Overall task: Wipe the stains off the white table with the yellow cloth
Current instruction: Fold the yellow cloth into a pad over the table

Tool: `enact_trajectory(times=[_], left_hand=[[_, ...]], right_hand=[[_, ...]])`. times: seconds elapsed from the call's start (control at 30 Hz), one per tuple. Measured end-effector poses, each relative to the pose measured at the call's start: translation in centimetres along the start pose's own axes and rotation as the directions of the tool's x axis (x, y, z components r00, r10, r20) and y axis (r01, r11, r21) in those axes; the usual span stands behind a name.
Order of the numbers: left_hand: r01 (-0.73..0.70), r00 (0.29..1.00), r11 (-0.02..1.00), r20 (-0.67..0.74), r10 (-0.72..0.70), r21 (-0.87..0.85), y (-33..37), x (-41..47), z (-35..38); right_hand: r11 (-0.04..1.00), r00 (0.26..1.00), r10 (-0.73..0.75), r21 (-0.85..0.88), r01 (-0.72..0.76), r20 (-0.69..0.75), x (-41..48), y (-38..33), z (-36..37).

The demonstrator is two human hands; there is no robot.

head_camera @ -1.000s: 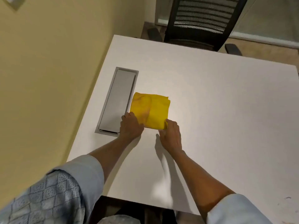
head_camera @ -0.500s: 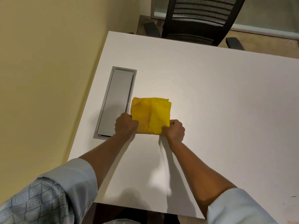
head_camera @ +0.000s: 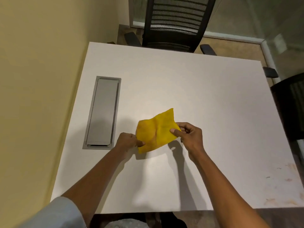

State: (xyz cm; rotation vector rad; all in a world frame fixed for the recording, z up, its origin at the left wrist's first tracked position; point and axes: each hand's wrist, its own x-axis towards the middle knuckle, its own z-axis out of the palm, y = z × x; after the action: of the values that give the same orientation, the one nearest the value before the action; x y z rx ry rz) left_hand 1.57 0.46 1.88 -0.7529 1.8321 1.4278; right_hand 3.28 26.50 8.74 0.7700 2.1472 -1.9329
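Two hands, left hand [head_camera: 127, 142] and right hand [head_camera: 189, 135], pinch the yellow cloth [head_camera: 156, 131] above the white table [head_camera: 181, 88]

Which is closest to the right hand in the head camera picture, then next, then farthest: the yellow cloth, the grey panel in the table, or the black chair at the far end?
From the right hand:
1. Yellow cloth, pinched in its fingers, just to its left.
2. Grey panel, farther left, set into the table near the wall.
3. Black chair, beyond the table's far edge.
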Motion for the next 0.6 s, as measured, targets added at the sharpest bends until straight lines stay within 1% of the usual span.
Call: enact_trajectory(times=[0.07, 0.17, 0.23, 0.3, 0.37, 0.4, 0.47, 0.53, 0.6], left_hand=[[-0.037, 0.998, 0.997, 0.052, 0.033, 0.067, 0.0, -1.2, 0.9], [-0.105, 0.994, 0.981, 0.038, 0.100, 0.163, 0.9, -2.5, 2.3], [-0.223, 0.974, 0.952, 0.017, 0.225, 0.208, 2.1, -3.3, 3.2], [-0.361, 0.932, 0.905, 0.058, 0.358, 0.226, 3.7, -3.9, 3.7], [-0.465, 0.882, 0.867, 0.178, 0.436, 0.181, 5.3, -4.6, 4.0], [-0.494, 0.856, 0.857, 0.252, 0.451, 0.144, 6.0, -5.0, 4.3], [-0.508, 0.809, 0.860, 0.368, 0.458, 0.045, 7.2, -5.7, 5.0], [-0.494, 0.775, 0.867, 0.422, 0.470, -0.059, 7.8, -6.6, 6.2], [-0.481, 0.763, 0.870, 0.435, 0.478, -0.111, 8.3, -7.8, 7.5]], right_hand=[[0.997, 0.995, -0.068, -0.020, 0.070, 0.068, -1.5, -1.5, -1.2], [0.979, 0.975, -0.150, -0.113, 0.170, 0.165, -3.4, -3.6, -2.7], [0.965, 0.960, -0.166, -0.163, 0.204, 0.224, -4.4, -4.9, -3.7], [0.957, 0.951, -0.164, -0.190, 0.218, 0.262, -5.1, -6.1, -5.0], [0.949, 0.939, -0.181, -0.200, 0.245, 0.291, -5.9, -7.1, -6.7], [0.946, 0.932, -0.195, -0.193, 0.261, 0.305, -6.3, -7.6, -7.6], [0.948, 0.922, -0.226, -0.146, 0.282, 0.314, -7.0, -8.5, -9.7], [0.950, 0.920, -0.259, -0.094, 0.297, 0.293, -7.7, -9.0, -12.2], [0.956, 0.932, -0.280, -0.023, 0.293, 0.232, -8.0, -8.8, -14.4]])
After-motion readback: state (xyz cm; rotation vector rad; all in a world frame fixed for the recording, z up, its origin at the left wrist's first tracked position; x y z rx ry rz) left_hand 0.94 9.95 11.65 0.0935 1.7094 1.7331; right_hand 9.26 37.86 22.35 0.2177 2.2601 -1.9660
